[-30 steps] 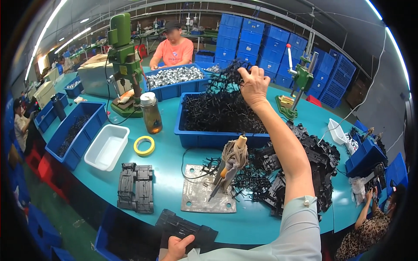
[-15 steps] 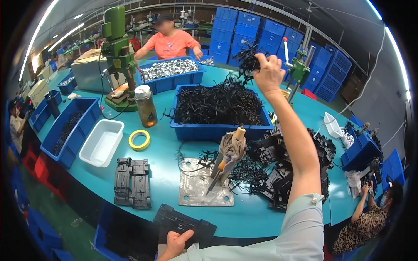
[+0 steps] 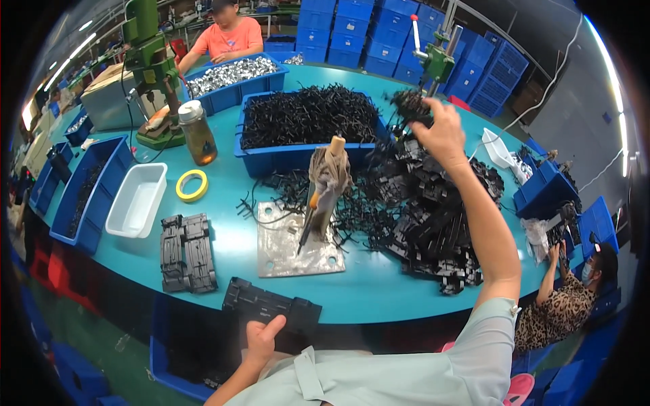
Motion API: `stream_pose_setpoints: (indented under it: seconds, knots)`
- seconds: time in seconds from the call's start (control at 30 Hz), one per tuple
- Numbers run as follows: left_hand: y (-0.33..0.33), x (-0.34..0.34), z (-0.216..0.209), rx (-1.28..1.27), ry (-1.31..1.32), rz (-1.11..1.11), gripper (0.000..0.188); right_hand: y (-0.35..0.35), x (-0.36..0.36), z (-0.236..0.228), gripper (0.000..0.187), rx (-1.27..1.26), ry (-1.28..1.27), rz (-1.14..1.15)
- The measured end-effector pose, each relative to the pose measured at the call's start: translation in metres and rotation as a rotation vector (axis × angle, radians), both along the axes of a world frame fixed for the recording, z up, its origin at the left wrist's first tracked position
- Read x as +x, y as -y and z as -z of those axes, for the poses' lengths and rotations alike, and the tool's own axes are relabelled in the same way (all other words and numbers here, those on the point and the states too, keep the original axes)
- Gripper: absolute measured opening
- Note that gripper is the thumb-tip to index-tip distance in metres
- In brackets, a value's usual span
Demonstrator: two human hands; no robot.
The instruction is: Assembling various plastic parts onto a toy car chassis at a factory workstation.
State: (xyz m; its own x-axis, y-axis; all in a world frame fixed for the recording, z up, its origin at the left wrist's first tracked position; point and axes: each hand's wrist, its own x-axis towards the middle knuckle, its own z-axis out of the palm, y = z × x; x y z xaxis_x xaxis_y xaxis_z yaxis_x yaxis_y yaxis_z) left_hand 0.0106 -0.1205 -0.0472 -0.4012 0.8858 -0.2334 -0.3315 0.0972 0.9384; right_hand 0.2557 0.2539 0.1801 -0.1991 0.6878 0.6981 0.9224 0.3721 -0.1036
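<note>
My left hand point(image 3: 263, 338) grips a flat black moulded plastic part point(image 3: 271, 304) at the table's front edge, thumb on top. My right hand point(image 3: 443, 135) is raised over the right side of the table. A tangled clump of thin black strips point(image 3: 408, 105) hangs at its fingertips, slightly blurred. Left of that hand, a blue bin point(image 3: 305, 160) is heaped with similar black strips point(image 3: 305, 122). Beneath the hand lies a pile of black plastic parts point(image 3: 440, 216), with loose strips point(image 3: 362, 210) along its left side.
A metal base plate point(image 3: 284, 260) carries a cloth-wrapped post point(image 3: 330, 169) and an orange-handled tool point(image 3: 313, 201). Left of it are two black parts point(image 3: 187, 254), yellow tape point(image 3: 191, 185), a white tray point(image 3: 137, 203) and a bottle point(image 3: 197, 135). Co-workers sit far left point(image 3: 233, 37) and right point(image 3: 562, 304).
My right hand has come down from above the bin's right end to over the parts pile, bringing the clump along. My left hand keeps hold of its part. The whole view has shifted.
</note>
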Motion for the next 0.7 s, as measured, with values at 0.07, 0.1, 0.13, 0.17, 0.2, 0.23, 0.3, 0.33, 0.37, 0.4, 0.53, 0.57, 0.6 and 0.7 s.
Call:
stream_pose_setpoints:
  seconds: [0.07, 0.1, 0.13, 0.17, 0.2, 0.23, 0.3, 0.33, 0.37, 0.4, 0.53, 0.57, 0.6, 0.7]
  knots:
    - [-0.006, 0.005, -0.009, 0.035, 0.001, -0.030, 0.017, 0.007, 0.010, 0.028, 0.062, -0.232, 0.020, -0.031]
    - [-0.007, 0.008, -0.013, 0.047, -0.002, -0.057, 0.016, 0.008, 0.013, 0.044, 0.062, -0.292, -0.028, -0.140]
    - [-0.006, 0.007, -0.008, 0.036, -0.005, -0.035, 0.016, 0.010, 0.015, 0.058, 0.059, -0.353, -0.134, -0.231]
    - [-0.004, 0.005, -0.004, 0.031, -0.006, -0.038, 0.016, 0.018, 0.014, 0.063, 0.057, -0.518, -0.178, -0.217]
    - [-0.002, 0.003, 0.000, 0.033, -0.024, -0.011, 0.016, 0.022, 0.015, 0.075, 0.055, -0.564, -0.200, -0.251]
    - [0.000, 0.002, 0.001, 0.035, -0.042, 0.017, 0.016, 0.028, 0.016, 0.083, 0.053, -0.584, -0.135, -0.230]
    - [0.001, 0.006, -0.004, 0.050, -0.054, 0.001, 0.016, 0.031, 0.022, 0.099, 0.055, -0.332, -0.101, -0.426]
    - [0.002, 0.007, -0.003, 0.061, -0.049, -0.011, 0.017, 0.033, 0.025, 0.104, 0.058, -0.299, -0.200, -0.472]
    - [0.003, 0.009, -0.002, 0.073, -0.045, -0.027, 0.017, 0.040, 0.025, 0.110, 0.058, -0.263, -0.114, -0.388]
    - [0.005, 0.006, 0.000, 0.072, -0.023, -0.001, 0.014, 0.051, 0.020, 0.112, 0.058, -0.225, -0.029, -0.307]
    - [0.007, 0.007, -0.008, 0.067, 0.014, 0.037, 0.009, 0.051, 0.029, 0.118, 0.040, -0.279, 0.127, -0.325]
    - [0.009, 0.007, -0.006, 0.066, 0.016, 0.028, 0.009, 0.051, 0.027, 0.114, 0.035, -0.228, -0.050, -0.394]
    - [0.009, 0.006, -0.005, 0.075, 0.022, 0.065, 0.008, 0.050, 0.025, 0.109, 0.036, -0.231, -0.152, -0.440]
    - [0.011, 0.008, -0.012, 0.080, 0.063, 0.113, 0.012, 0.056, 0.012, 0.089, 0.031, -0.195, -0.481, -0.507]
